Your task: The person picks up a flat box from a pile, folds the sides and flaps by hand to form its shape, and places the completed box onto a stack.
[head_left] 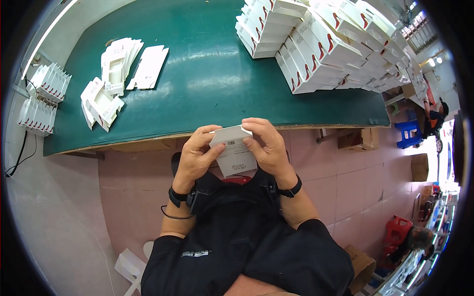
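Green desk [207, 64]; stacked boxes [321, 56] at far right. White box [238, 160]: before desk's near edge, pinched by my left grip [198, 154] and right grip [269, 147]. Risk: squeezing too hard could crease it.

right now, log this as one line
left hand: holds white cardboard box | right hand: holds same box | beyond: green-topped table, stacked white boxes

The single fisheye view looks steeply down from the wearer's head, close above the black shirt [237, 237], and faces across the table [207, 89], whose near edge crosses mid-view.
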{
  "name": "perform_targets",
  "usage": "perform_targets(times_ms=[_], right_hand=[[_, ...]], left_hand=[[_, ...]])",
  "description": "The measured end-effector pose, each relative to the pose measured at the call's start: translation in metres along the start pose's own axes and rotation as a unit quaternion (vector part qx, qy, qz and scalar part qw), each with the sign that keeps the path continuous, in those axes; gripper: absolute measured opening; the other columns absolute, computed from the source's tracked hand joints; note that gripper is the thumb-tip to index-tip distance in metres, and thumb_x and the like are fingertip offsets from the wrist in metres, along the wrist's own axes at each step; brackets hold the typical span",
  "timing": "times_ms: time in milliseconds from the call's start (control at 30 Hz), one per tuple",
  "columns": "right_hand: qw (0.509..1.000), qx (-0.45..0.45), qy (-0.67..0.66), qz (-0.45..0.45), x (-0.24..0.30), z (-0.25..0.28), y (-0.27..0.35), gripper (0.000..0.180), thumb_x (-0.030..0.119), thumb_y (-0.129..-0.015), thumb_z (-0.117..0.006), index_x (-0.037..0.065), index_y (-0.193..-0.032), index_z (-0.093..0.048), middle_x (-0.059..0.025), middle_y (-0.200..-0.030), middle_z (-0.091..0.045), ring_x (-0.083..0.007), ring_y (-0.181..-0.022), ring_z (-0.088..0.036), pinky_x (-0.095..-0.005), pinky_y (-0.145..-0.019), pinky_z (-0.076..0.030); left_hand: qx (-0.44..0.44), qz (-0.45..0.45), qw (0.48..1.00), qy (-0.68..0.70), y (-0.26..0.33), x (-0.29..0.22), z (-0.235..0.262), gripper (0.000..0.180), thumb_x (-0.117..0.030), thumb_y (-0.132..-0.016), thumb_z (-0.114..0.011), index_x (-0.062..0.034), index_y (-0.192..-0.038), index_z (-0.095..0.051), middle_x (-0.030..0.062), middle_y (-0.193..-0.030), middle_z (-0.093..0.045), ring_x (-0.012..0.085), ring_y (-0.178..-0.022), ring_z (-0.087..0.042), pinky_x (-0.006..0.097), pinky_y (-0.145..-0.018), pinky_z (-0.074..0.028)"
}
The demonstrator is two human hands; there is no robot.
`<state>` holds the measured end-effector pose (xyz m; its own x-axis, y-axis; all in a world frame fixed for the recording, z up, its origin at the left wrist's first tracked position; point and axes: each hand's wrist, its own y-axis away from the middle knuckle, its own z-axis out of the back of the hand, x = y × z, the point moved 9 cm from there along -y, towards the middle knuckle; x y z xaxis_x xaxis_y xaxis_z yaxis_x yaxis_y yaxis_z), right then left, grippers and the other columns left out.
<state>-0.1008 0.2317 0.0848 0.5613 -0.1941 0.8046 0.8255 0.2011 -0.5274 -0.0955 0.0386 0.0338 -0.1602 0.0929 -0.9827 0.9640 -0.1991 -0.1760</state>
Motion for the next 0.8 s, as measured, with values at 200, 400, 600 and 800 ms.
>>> perform_targets(times_ms=[200, 400, 600, 800], right_hand=[[0.988, 0.032, 0.110, 0.102, 0.015, -0.006, 0.000, 0.039, 0.007, -0.092, -0.078, 0.004, -0.129, -0.068, -0.0168, -0.129, -0.066, -0.0314, -0.115, -0.067, -0.0382, -0.095, -0.056], [0.996, 0.035, 0.073, 0.024, 0.000, -0.007, 0.002, 0.041, 0.007, -0.085, -0.083, 0.004, -0.124, -0.071, -0.0161, -0.129, -0.065, -0.0305, -0.116, -0.066, -0.0380, -0.094, -0.056], [0.999, 0.027, 0.038, -0.016, -0.009, -0.006, 0.004, 0.034, 0.007, -0.084, -0.084, 0.003, -0.116, -0.073, -0.0154, -0.129, -0.065, -0.0295, -0.116, -0.066, -0.0370, -0.093, -0.056], [0.999, 0.033, 0.027, -0.030, -0.012, -0.008, 0.005, 0.030, 0.007, -0.084, -0.084, 0.004, -0.112, -0.073, -0.0143, -0.128, -0.066, -0.0279, -0.113, -0.066, -0.0358, -0.091, -0.056]], left_hand=[[-0.002, -0.028, 1.000, 0.014, -0.003, 0.000, 0.003, 0.035, -0.003, -0.094, -0.076, 0.0001, -0.128, -0.068, 0.0124, -0.136, -0.061, 0.0184, -0.119, -0.060, 0.030, -0.097, -0.051], [-0.025, 0.004, 0.996, 0.084, 0.000, 0.005, -0.002, 0.048, -0.005, -0.095, -0.077, -0.0033, -0.140, -0.060, 0.0117, -0.135, -0.060, 0.0187, -0.120, -0.060, 0.033, -0.099, -0.053], [-0.013, 0.002, 0.999, 0.033, 0.003, 0.015, -0.002, 0.050, -0.005, -0.093, -0.078, -0.0054, -0.139, -0.058, 0.0101, -0.137, -0.057, 0.0196, -0.122, -0.059, 0.035, -0.097, -0.056], [0.007, -0.039, 0.998, -0.039, 0.000, 0.005, 0.000, 0.040, -0.004, -0.092, -0.079, -0.0065, -0.129, -0.064, 0.0089, -0.135, -0.056, 0.0197, -0.119, -0.060, 0.033, -0.090, -0.058]])
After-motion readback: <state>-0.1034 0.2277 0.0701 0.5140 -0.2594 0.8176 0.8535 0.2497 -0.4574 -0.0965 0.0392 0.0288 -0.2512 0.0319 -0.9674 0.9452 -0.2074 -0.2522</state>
